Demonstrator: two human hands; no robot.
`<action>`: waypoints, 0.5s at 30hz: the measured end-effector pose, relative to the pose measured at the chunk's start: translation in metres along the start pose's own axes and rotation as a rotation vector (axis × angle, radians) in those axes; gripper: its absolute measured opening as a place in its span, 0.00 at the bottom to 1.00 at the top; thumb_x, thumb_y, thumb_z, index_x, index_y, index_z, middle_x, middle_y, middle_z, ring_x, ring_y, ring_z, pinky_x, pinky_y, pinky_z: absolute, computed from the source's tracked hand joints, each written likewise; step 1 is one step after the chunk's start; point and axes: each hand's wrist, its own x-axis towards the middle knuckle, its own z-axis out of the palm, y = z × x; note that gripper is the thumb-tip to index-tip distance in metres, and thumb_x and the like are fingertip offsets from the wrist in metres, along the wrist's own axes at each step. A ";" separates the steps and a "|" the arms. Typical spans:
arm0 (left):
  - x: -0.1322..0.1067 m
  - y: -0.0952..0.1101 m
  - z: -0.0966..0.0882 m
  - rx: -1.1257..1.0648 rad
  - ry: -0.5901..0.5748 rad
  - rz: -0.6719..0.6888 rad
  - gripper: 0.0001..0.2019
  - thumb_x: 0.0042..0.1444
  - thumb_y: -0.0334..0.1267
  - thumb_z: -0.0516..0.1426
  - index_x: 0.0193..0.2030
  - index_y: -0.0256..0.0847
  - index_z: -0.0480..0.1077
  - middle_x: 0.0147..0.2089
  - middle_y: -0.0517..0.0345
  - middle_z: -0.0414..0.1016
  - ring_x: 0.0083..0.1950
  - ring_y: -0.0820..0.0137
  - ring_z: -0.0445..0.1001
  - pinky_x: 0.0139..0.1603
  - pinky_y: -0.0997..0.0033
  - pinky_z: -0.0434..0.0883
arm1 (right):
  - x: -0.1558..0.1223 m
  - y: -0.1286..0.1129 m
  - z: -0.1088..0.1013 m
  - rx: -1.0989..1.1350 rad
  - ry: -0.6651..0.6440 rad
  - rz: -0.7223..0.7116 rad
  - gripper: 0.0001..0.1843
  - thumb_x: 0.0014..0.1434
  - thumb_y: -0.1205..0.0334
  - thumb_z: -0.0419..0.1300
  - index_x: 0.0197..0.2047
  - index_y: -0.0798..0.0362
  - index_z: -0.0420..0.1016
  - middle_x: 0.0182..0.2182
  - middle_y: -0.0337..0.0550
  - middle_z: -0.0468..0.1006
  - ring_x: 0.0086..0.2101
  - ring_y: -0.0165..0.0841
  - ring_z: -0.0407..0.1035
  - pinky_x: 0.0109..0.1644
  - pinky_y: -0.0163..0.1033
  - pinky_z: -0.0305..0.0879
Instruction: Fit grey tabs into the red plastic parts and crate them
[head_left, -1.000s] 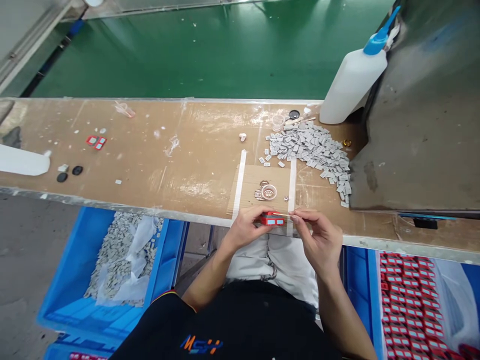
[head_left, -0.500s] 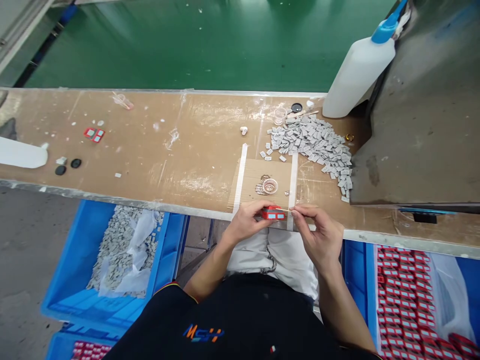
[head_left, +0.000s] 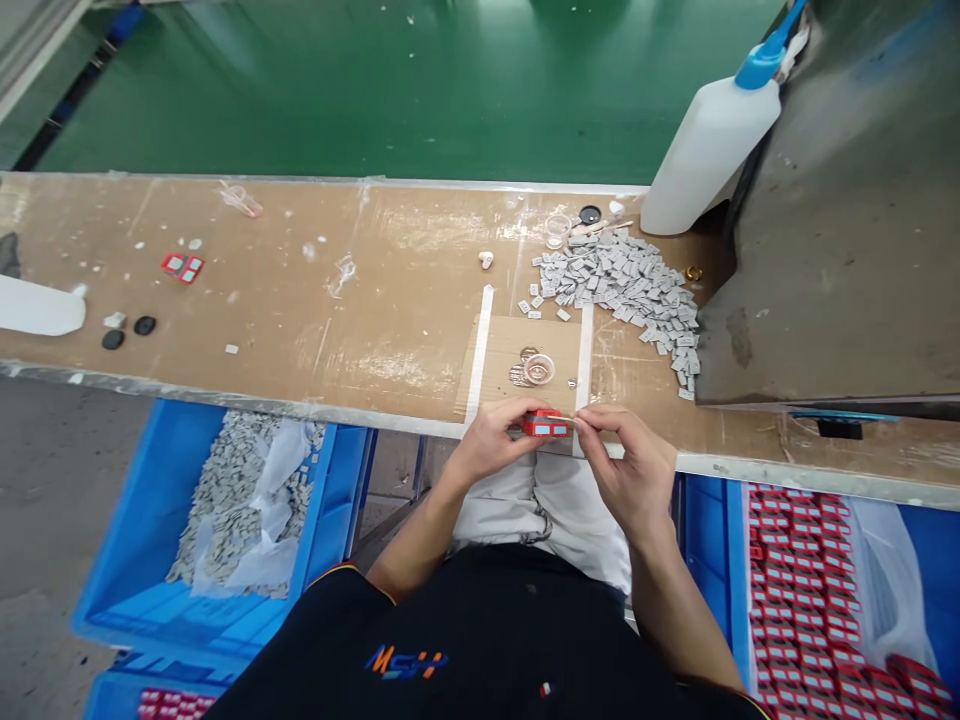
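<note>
My left hand (head_left: 491,442) grips a small red rectangular piece with pale blue windows (head_left: 545,424) at the front edge of the bench. My right hand (head_left: 626,465) pinches a thin stick (head_left: 559,420) between thumb and fingertips, and its tip meets the red piece. Just beyond my hands, a small clear plastic cup (head_left: 538,369) with a residue inside sits on a cardboard pad (head_left: 502,345). A heap of small grey tags (head_left: 622,285) lies beyond the pad, to the right.
A white bottle with a blue nozzle (head_left: 709,150) stands at the bench's back right, beside a dark metal housing (head_left: 832,250). Below the bench, a blue crate (head_left: 150,500) holds grey tags, and another blue crate (head_left: 709,530) holds rows of red pieces.
My view has shifted slightly, so the bench sits a little higher in the picture. My right hand has moved closer to the red piece, bringing the stick tip against it.
</note>
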 end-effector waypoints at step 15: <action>0.000 -0.001 -0.001 0.015 -0.008 0.019 0.11 0.58 0.34 0.63 0.48 0.37 0.77 0.46 0.48 0.84 0.46 0.64 0.83 0.47 0.68 0.79 | -0.001 -0.001 0.003 -0.065 0.036 -0.073 0.04 0.66 0.65 0.61 0.39 0.47 0.75 0.33 0.41 0.84 0.34 0.35 0.81 0.38 0.40 0.79</action>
